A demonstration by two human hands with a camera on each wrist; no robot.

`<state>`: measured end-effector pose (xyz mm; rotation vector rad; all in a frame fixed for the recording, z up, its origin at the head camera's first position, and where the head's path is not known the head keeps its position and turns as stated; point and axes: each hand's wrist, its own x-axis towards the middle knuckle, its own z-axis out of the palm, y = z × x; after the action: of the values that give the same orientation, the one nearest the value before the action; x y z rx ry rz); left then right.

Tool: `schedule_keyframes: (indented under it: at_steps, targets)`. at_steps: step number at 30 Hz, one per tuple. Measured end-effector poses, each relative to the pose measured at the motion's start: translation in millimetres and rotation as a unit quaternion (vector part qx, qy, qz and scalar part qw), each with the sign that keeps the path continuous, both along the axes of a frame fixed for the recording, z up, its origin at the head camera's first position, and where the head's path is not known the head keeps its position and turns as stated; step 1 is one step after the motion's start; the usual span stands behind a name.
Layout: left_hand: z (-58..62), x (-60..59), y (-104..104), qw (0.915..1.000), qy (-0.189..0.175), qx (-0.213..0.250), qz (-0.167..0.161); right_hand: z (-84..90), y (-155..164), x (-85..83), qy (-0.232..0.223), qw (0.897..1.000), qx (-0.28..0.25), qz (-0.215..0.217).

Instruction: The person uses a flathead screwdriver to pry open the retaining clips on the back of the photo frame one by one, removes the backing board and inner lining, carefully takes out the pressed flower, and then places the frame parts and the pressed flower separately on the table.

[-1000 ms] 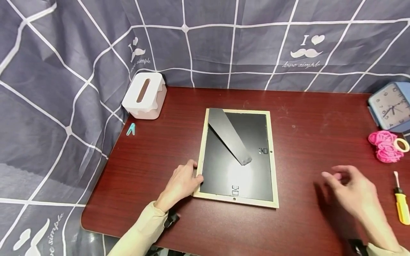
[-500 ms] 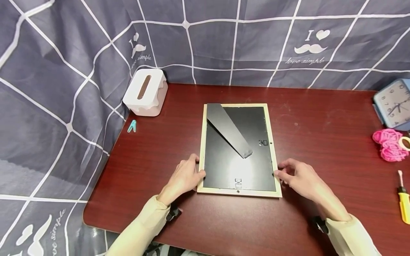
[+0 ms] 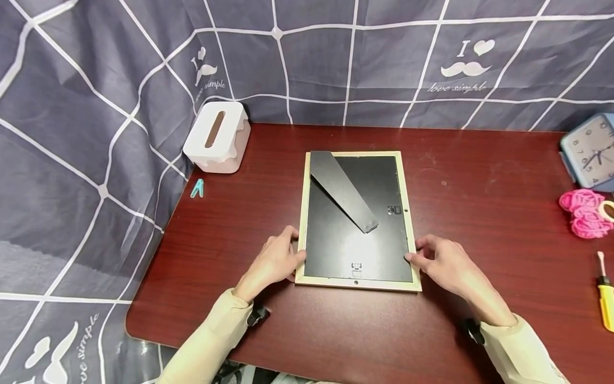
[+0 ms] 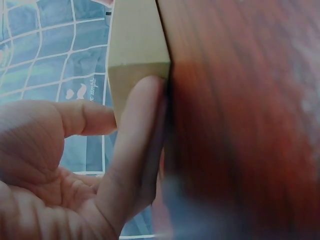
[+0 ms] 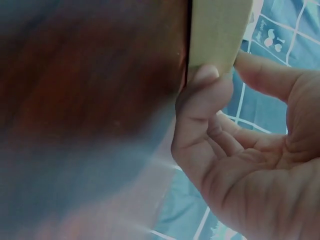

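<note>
Pinching its near-left side, the left grip (image 3: 275, 260) sets its thumb on the face of the picture frame (image 3: 331, 248) and its fingers against the outer wall; the right grip (image 3: 446, 265) does likewise across from it on the right side. Both are clamped on the picture frame, which lies back up on the table (image 3: 479, 186) between them, its sides bordered in pale wood. The step in hand looks to be taking a steady two-sided hold. Any move from here, whether a slide, a lift or a turn, would seem to call for equal pressure from both sides, keeping things level, with an eye on the grey stand leg (image 3: 342, 192), which slants across the black backing (image 3: 379, 186) from the far left corner and might swing out. Whether that leg is loose cannot be told. Farther out, a screwdriver (image 3: 605, 298), some pink yarn (image 3: 582, 213) and a clock (image 3: 597, 152) sit along the right, untouched; over on the left are a white tissue box (image 3: 227, 141) and a small teal clip (image 3: 198, 185)
</note>
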<state>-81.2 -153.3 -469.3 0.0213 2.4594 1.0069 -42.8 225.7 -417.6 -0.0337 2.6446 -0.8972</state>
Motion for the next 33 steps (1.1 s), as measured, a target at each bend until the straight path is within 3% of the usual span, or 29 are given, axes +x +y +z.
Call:
schedule_keyframes:
  at_steps: [8, 12, 19, 29, 31, 33]
  targets:
    - [-0.5, -2.4, -2.0, 0.9998, 0.004, 0.018, 0.002, 15.0, -10.9, -14.6, 0.067, 0.998, 0.015, -0.011]
    - [1.9, -2.2, -2.3, 0.9997, 0.014, 0.018, -0.002, 18.9, -25.9, -28.2, 0.065, 0.998, 0.011, 0.019]
    - [-0.8, -4.3, -5.3, 0.9988, 0.036, -0.033, -0.007, 17.6, -51.1, -50.4, 0.081, 0.993, 0.052, 0.071]
    - [-9.9, -5.3, -8.5, 0.9995, 0.031, -0.008, -0.001, 8.8, -76.9, -66.1, 0.08, 0.987, 0.105, 0.091]
    - [-9.2, -4.8, -8.0, 0.9994, 0.033, -0.004, -0.002, 6.2, -79.6, -67.2, 0.073, 0.986, 0.117, 0.09]
    - [-1.3, -3.1, -6.8, 0.9995, 0.03, 0.004, -0.005, 4.8, -81.6, -67.9, 0.07, 0.986, 0.125, 0.091]
